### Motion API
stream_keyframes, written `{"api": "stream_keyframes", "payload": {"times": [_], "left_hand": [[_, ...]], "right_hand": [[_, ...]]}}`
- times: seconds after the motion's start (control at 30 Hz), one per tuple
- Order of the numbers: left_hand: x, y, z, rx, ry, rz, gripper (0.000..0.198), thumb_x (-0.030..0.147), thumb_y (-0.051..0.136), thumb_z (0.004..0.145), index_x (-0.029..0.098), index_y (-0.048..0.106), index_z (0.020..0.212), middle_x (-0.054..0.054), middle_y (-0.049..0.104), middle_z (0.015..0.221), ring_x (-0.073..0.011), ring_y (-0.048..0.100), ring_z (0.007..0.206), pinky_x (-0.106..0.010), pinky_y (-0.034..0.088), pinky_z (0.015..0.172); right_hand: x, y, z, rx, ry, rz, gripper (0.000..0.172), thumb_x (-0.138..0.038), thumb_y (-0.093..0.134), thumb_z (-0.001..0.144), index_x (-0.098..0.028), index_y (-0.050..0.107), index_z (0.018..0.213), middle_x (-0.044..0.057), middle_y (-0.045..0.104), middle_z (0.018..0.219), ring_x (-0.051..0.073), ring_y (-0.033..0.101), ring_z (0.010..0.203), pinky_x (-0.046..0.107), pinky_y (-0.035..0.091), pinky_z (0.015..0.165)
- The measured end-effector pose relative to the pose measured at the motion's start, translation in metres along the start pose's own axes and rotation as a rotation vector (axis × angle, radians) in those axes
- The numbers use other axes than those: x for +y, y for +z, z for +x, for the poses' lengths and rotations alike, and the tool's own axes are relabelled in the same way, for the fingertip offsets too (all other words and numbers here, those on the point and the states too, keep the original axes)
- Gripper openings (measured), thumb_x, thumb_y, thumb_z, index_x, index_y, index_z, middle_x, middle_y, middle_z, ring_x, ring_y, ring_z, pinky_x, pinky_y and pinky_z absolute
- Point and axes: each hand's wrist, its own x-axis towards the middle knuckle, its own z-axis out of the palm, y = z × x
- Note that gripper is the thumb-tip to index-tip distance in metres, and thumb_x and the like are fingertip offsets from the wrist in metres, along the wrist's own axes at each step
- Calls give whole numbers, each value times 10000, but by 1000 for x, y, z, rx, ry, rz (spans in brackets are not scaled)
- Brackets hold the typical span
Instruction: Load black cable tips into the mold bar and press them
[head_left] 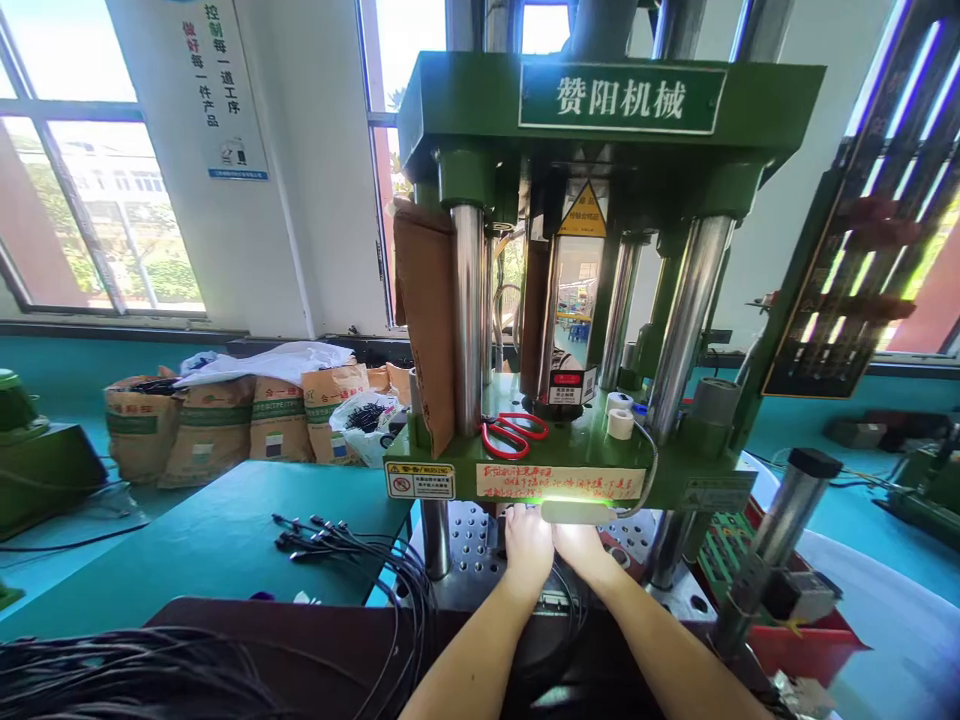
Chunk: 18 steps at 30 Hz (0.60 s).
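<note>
Black cables [112, 675] heap at the near left, and a loose bundle [337, 545] fans across the counter [210, 540], well to the left of my left grip [527, 548]. Both grips rest side by side, touching, over the mould [551, 602] under the press [585, 100]. My right grip [583, 545] sits just below the lamp [574, 512]. The fingertips are tucked under the plate, so I cannot tell whether they are spread or pinching. Cable ends [574, 615] run front to back beneath my palms; the left grip is nearer the bundle.

Teal table [210, 540] with black cables [337, 545]; green machine ledge [675, 480] with red scissors [514, 432], tape rolls [620, 422]
</note>
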Motion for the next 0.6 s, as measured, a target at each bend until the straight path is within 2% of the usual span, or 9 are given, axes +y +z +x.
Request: {"api": "stream_keyframes", "payload": {"times": [0.17, 0.37, 0.5, 0.6], "left_hand": [[1, 2, 4, 0, 25, 7, 297, 172, 358, 826, 132, 637, 921, -148, 616, 868, -278, 504, 942, -416, 321, 886], [-8, -8, 6, -20, 149, 16, 310, 199, 362, 832, 153, 587, 1040, -145, 593, 1041, -271, 472, 1053, -415, 302, 937], [-25, -15, 1, -105, 279, 22, 338, 306, 389, 837, 211, 513, 1137, -74, 548, 1182, -223, 430, 1130, -382, 274, 989], [-36, -15, 1, -189, 334, 48, 383, 345, 361, 845, 179, 479, 1169, -86, 543, 1189, -224, 436, 1124, -396, 288, 983]], "right_hand": [[-2, -3, 4, -12, 7, -1, 238, -286, 420, 890, -160, 598, 983, 75, 639, 989, 170, 585, 859, 364, 408, 830], [12, -11, -9, -29, -64, -22, 312, -213, 328, 899, -179, 635, 943, 81, 666, 959, 182, 585, 876, 314, 401, 814], [27, -15, -20, -63, -138, -28, 321, -337, 359, 882, -196, 638, 957, 73, 671, 967, 204, 586, 896, 303, 397, 811], [33, -15, -23, -83, -163, -29, 357, -398, 350, 878, -204, 633, 974, 79, 656, 1026, 210, 584, 916, 296, 388, 821]]}}
